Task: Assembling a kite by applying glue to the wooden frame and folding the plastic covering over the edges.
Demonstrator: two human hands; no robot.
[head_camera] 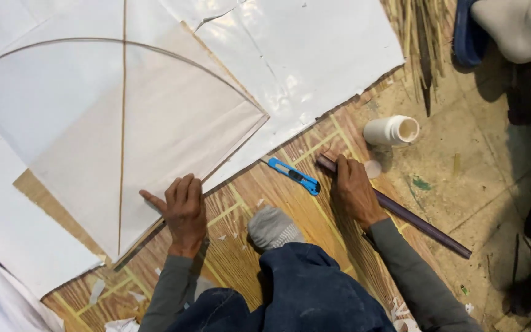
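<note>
Paper kite [155,129], with its bamboo spine running top to bottom, is pinned flat at its lower edge by the spread-open left hand [182,212]. A dark ruler [422,224], slanting up-left to down-right, is pressed near its upper end by the right hand [353,192], fingers curled. A blue utility knife [296,176] is seen between the hands.

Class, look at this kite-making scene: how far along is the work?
Done: the kite has its paper skin, with an upright spine stick and a curved bow stick in place. In hand: the left hand presses on the kite's lower edge; the right hand rests on a dark rod. The blue knife and the open white bottle lie unused nearby. Left: probably finishing the edges.
</note>
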